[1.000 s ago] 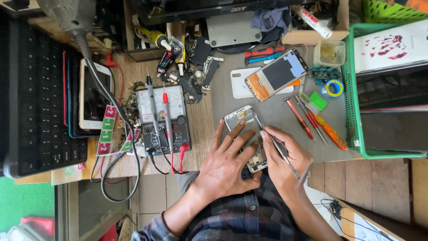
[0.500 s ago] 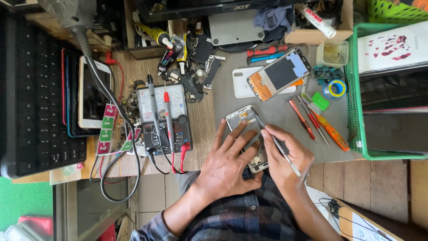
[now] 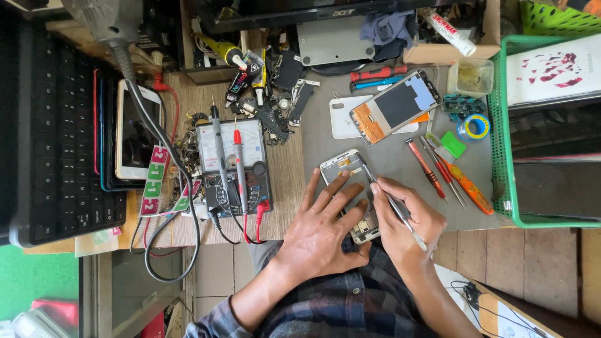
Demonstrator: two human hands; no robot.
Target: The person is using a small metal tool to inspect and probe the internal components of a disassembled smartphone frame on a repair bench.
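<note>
silver tweezers pinched in right hand, tip now nearer opened phone at frame centre; left hand spread flat, pinning it as before.

A cluttered wooden workbench with a grey mat stands in daylight above a tiled floor

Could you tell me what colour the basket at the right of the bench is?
Green: the basket, seen in the head view.
</note>
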